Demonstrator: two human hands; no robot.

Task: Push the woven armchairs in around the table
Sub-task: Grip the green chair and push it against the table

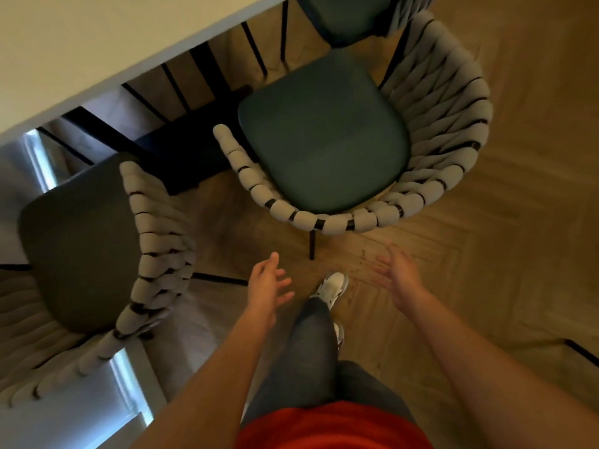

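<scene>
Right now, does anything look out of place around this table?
Yes. The middle armchair stands clear of the table, its whole green seat uncovered and its back turned at an angle to the table edge. Both hands, left and right, are open and touching nothing.

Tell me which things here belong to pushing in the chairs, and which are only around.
For the job: middle woven armchair, left woven armchair, far armchair, table, left hand, right hand, both open.
Only around: wooden floor, shoe.
</scene>
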